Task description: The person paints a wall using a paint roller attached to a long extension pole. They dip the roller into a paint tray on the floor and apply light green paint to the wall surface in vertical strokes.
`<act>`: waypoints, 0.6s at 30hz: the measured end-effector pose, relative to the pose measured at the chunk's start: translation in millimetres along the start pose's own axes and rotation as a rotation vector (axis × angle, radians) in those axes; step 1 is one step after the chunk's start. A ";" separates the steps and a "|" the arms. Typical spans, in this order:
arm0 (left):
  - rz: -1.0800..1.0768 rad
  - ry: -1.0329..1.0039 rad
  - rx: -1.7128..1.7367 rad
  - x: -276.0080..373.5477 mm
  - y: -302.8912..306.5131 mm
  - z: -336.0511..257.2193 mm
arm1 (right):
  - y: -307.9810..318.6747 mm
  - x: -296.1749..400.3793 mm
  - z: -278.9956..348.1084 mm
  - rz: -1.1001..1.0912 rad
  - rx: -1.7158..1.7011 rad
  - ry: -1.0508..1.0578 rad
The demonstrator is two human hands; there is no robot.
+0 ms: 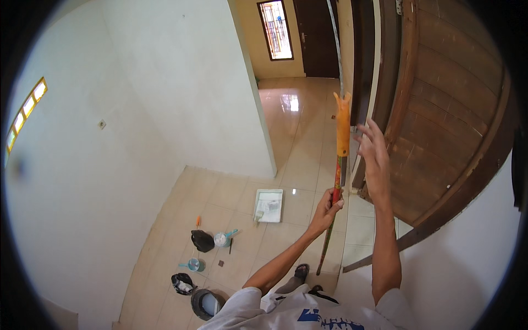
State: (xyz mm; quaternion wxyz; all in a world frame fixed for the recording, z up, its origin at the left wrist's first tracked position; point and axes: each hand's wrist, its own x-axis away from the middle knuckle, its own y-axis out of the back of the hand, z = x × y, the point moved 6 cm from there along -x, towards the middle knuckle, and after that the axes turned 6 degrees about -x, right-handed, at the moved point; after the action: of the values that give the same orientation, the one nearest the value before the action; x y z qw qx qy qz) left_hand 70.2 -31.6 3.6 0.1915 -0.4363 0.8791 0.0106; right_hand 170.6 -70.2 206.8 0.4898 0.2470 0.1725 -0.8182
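My left hand (328, 209) grips a long pole (337, 177) with worn red and green colouring, just below a dark metal piece. An orange plastic handle (342, 128) with a split, flared upper end sits at the pole's top, and a thin grey rod (336, 41) rises out of it. The pole's lower end slants down near my feet. My right hand (373, 154) is raised to the right of the orange handle, fingers spread and partly bent, with nothing in it. A gap shows between that hand and the handle.
A white paint tray (268, 206) with a brush lies on the tiled floor. Left of it are a blue dipper with white material (221, 240), another dipper (194, 265), black plastic bags (202, 241) and a dark bucket (206, 304). A wooden door (445, 103) stands close at right; a white wall (198, 82) is at left.
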 end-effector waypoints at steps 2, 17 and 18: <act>0.011 0.031 -0.028 16.0 -1.8 13.6 | -14.2 -9.0 -0.6 0.027 0.013 -0.005; -0.036 -0.043 -0.085 61.5 41.8 -30.0 | -86.2 35.8 -6.4 0.303 -0.435 -0.059; -0.027 -0.033 -0.070 65.5 44.0 -36.5 | -90.1 38.4 -5.4 0.299 -0.440 -0.071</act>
State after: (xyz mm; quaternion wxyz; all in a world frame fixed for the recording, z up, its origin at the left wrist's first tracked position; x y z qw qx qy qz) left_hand -11.5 -61.1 8.2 0.1907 -0.4544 0.8690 0.0458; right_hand 76.7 -53.4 184.1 0.6529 0.1282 0.2905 -0.6877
